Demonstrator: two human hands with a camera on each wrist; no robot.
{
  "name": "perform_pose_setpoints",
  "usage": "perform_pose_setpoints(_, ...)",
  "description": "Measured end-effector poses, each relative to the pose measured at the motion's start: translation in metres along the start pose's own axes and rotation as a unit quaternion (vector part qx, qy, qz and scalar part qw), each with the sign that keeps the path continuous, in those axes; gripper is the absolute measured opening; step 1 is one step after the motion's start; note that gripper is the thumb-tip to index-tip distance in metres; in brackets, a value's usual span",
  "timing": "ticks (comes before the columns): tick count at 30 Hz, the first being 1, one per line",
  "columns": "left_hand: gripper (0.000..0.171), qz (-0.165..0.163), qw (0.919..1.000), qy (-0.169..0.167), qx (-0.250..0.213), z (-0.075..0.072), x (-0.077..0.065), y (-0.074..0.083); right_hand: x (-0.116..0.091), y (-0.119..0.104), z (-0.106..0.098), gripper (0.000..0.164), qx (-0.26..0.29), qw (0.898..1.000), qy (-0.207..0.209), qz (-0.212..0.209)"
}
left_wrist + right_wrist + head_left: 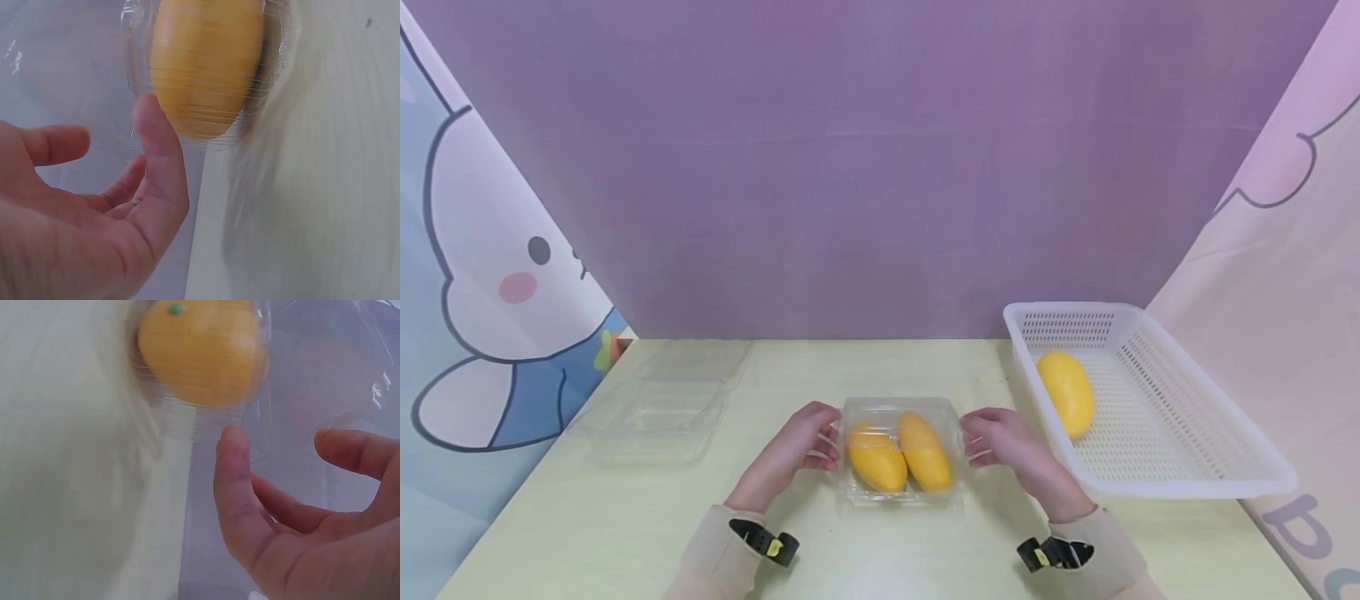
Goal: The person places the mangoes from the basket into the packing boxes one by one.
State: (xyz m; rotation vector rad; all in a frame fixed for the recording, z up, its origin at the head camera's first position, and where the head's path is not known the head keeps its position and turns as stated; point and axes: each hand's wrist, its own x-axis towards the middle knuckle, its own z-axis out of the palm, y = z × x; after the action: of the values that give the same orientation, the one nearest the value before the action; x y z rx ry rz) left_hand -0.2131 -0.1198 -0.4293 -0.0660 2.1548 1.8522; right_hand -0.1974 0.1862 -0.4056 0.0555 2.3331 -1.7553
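A transparent plastic clamshell box (895,407) sits in the middle of the table, two yellow mangoes (925,454) side by side in it. At its left side is my left hand (797,450), fingers loosely bent and thumb apart from them. In the left wrist view one fingertip (149,109) meets the box's edge near a mango (206,62). My right hand (1011,446) mirrors this at the right side. In the right wrist view a finger (232,444) is at the box's edge and the thumb (350,450) is near the transparent lid; whether they touch is unclear.
On the right stands a white perforated basket (1195,487) with one yellow mango (1066,393) against its left wall. More transparent plastic boxes (662,408) lie at the table's back left. A purple panel (880,183) rises behind the table.
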Motion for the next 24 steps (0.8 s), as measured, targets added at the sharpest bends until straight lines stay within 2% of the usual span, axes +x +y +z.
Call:
perform_pose_setpoints(11, 0.028, 0.004, 0.9997, 0.014, 0.022, 0.001, 0.0, -0.002, 0.0, 0.013, 0.0, 0.042, 0.048, 0.998, -0.044, 0.009)
perform_pose_setpoints(24, 0.03, 0.009, 0.9997, 0.014, 0.016, 0.002, 0.002, -0.004, 0.002, 0.018, 0.001, 0.036, 0.056, 0.995, -0.078, 0.002)
